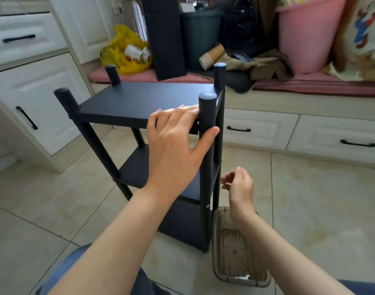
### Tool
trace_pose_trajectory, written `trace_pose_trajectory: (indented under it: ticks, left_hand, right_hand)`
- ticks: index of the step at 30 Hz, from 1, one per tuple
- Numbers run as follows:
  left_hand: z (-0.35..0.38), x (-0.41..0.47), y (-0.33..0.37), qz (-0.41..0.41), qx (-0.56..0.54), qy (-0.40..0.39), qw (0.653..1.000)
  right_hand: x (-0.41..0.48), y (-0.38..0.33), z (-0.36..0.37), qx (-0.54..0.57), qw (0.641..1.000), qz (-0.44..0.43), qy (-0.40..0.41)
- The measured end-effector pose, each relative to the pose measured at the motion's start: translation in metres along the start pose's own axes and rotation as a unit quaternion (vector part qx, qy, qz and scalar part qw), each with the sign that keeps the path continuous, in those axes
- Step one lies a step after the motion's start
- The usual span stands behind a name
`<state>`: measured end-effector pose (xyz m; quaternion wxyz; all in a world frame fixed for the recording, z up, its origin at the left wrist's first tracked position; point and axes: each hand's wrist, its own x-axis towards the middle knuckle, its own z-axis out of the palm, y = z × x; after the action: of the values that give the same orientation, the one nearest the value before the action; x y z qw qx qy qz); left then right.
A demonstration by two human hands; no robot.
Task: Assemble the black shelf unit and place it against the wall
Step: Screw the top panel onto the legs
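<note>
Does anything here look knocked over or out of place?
Yes. A stack of brown paper cups lies on its side on the cushioned bench behind the black shelf unit, not standing. The shelf unit itself looks sound; its slanted poles are probably the wide lens.
</note>
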<state>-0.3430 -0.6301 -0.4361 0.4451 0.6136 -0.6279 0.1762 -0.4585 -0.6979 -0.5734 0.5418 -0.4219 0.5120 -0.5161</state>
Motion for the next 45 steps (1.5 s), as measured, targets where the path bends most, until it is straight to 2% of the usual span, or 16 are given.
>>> trace_pose_trajectory:
  ticks: [7, 12, 19, 28, 30, 33, 35, 37, 42, 45]
  left_hand:
    - [-0.008, 0.010, 0.006, -0.063, -0.045, -0.048, 0.996]
    - [-0.012, 0.008, 0.005, -0.074, -0.063, -0.036, 0.995]
    - [-0.020, 0.040, -0.026, -0.105, -0.091, -0.005, 0.990]
    - [-0.057, 0.098, -0.096, -0.273, -0.181, 0.064, 0.942]
    - [-0.073, 0.103, -0.111, -0.308, -0.175, 0.083, 0.932]
    - [-0.093, 0.100, -0.134, -0.346, -0.184, 0.137, 0.910]
    - [-0.105, 0.092, -0.146, -0.372, -0.193, 0.173, 0.891]
    - [-0.116, 0.079, -0.153, -0.395, -0.199, 0.194, 0.876]
    - [-0.137, 0.030, -0.164, -0.429, -0.200, 0.217, 0.854]
    - [-0.142, -0.003, -0.169, -0.462, -0.206, 0.205, 0.838]
  right_hand:
    - [-0.032, -0.020, 0.035, 0.068, 0.990, -0.068, -0.106]
    - [-0.035, -0.013, 0.047, 0.103, 0.983, -0.101, -0.116]
    - [-0.012, -0.030, 0.078, 0.063, 0.977, -0.138, -0.148]
    - [0.025, -0.076, 0.162, -0.046, 0.957, -0.143, -0.249]
    - [0.022, -0.087, 0.184, -0.120, 0.937, -0.183, -0.273]
    - [0.017, -0.097, 0.209, -0.258, 0.880, -0.267, -0.297]
    - [0.015, -0.097, 0.222, -0.304, 0.849, -0.315, -0.297]
    - [0.010, -0.096, 0.230, -0.321, 0.831, -0.335, -0.307]
    - [0.002, -0.087, 0.231, -0.305, 0.826, -0.333, -0.337]
    - [-0.004, -0.077, 0.220, -0.345, 0.790, -0.349, -0.368]
